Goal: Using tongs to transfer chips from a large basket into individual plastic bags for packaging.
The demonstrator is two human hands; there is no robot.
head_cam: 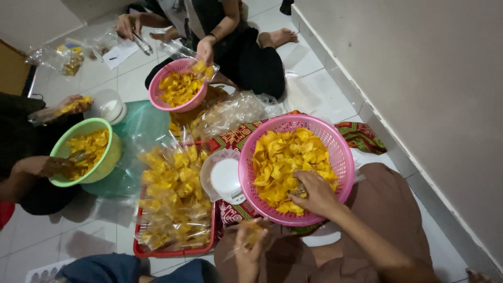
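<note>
Three baskets of yellow chips are seen on the tiled floor [325, 84]. The right hand [313, 193] is sunk into the chips [285, 157] of the large pink basket [340, 152], its fingers curled around a small metal tool that is mostly hidden. The left hand [249, 245], just below and to the left of it, is closed on a clear plastic bag [245, 236] with a few chips inside. Beside the right hand, a white kitchen scale [226, 178] is set against the basket's rim. Farther left, a red tray [175, 250] is heaped with filled bags [175, 196]. Well beyond, a smaller pink basket [156, 90] and one green basket [107, 160] are tended by two other people's hands.
</note>
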